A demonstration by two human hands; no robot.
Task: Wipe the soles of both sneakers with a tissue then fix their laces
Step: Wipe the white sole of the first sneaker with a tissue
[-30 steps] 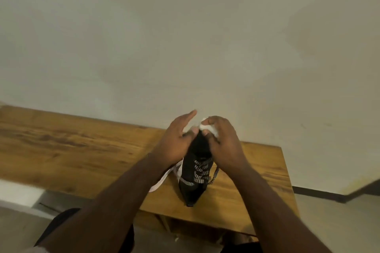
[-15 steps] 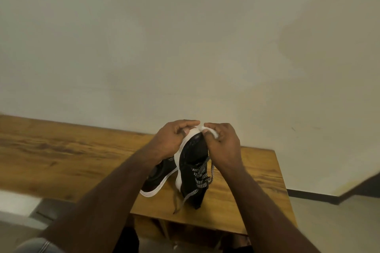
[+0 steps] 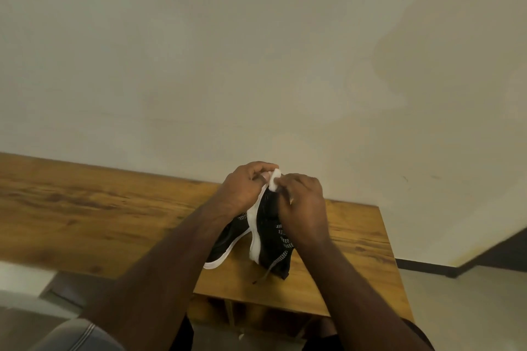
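The left hand (image 3: 245,188) curls its fingers around the toe end of a black sneaker (image 3: 271,232), which stands tipped up above the wooden bench (image 3: 85,208) near its right end, with its white sole (image 3: 254,232) facing left. The right hand (image 3: 302,202) pinches a small white tissue (image 3: 275,181) in its fingers at the top of that sole. A second black sneaker (image 3: 228,239) lies on the bench just to the left, partly hidden under the left arm.
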